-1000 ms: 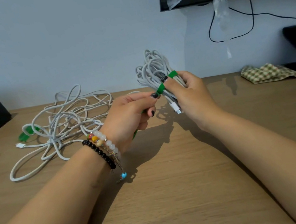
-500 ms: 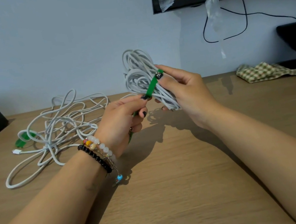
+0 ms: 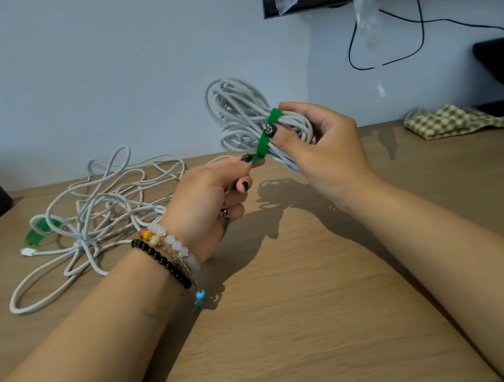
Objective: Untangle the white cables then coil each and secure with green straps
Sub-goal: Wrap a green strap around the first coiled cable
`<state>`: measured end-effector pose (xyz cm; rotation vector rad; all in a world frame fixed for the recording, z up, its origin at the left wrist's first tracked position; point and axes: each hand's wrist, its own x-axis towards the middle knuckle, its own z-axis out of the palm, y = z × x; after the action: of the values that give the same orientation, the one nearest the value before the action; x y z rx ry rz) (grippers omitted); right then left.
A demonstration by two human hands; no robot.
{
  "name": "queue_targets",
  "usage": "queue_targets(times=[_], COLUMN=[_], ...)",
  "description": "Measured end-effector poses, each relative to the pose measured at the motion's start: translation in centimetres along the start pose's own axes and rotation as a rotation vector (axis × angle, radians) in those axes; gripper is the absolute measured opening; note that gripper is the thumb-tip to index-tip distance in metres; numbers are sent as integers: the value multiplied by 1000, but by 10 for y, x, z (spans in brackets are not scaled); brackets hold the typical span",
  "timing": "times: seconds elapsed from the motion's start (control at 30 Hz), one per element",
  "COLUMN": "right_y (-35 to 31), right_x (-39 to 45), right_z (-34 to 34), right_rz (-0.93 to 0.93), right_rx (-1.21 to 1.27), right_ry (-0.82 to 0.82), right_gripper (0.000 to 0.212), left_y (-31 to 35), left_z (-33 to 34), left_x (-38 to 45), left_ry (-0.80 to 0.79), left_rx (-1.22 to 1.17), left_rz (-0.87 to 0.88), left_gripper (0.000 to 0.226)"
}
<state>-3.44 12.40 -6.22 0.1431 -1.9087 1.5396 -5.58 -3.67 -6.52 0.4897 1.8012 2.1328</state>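
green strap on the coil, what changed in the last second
The right hand turned the coil so that the plug seen under it a second ago is now out of sight. The green strap now lies as one band across the coil, under the right thumb, and the left hand pinches its lower end. The loose cable and the second strap on the table lie as before.
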Motion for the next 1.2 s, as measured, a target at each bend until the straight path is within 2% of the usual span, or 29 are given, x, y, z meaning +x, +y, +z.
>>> queue_targets(times=[0.17,0.33,0.43,0.47,0.57,0.67,0.8,0.9,1.07,1.2], right_y=[4,1,-5,-6,-5,-5,-5,-8,-12,-15], right_x=[-6,-8,-7,-6,-3,0,-1,-3,-1,2], right_z=[7,7,6,6,2,-3,-3,-2,-7,-9], right_rz=[-52,4,89,117,241,400,498,528,467,491], right_rx=[-76,-14,119,139,209,301,339,318,320,449], right_ry=[-17,-54,-56,-54,-56,-75,-175,-223,-176,-139], right_gripper=[34,40,12,9,11,3,22,25,21,18], left_y=[-3,-2,-2,-2,-6,-9,-8,-5,-5,-4], left_z=[0,0,0,0,2,5,5,4,4,2], left_x=[1,1,0,0,0,0,0,1,1,1], left_ry=[33,57,60,57,45,28,22,32,35,21], left_rx=[19,-13,-17,-11,25,49,55,58,41,44], left_rz=[-15,-1,32,35,36,51,68,85,82,102], left_gripper=[20,18,17,18,23,26,50,29,34,13])
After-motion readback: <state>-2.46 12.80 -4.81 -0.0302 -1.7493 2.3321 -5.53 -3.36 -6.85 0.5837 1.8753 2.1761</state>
